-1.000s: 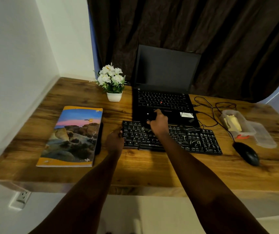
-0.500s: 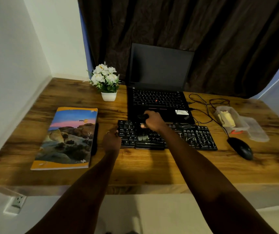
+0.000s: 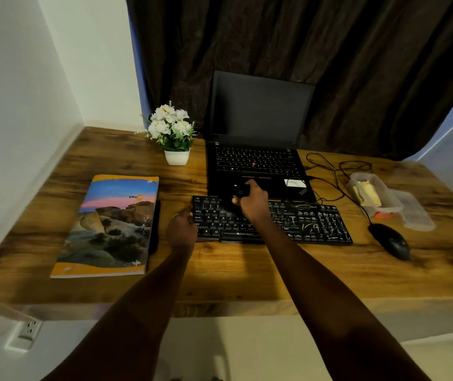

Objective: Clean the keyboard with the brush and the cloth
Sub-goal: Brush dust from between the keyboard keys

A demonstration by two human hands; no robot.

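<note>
A black keyboard (image 3: pixel 313 224) with pale dust marks on its right keys lies on the wooden desk in front of the laptop. My right hand (image 3: pixel 252 200) grips a small dark brush (image 3: pixel 237 192) over the keyboard's upper left keys. My left hand (image 3: pixel 182 229) holds the keyboard's left edge, fingers curled on it. A yellowish cloth (image 3: pixel 366 193) lies folded in a clear plastic box at the right.
An open black laptop (image 3: pixel 258 149) stands behind the keyboard. A black mouse (image 3: pixel 390 240) and its cable lie to the right, beside the plastic box (image 3: pixel 393 207) and its lid. A book (image 3: pixel 110 226) and a potted white flower (image 3: pixel 171 133) are on the left.
My right hand with the brush swept down over the left keys, then back up toward the keyboard's top edge. The left hand stayed at the keyboard's left end.
</note>
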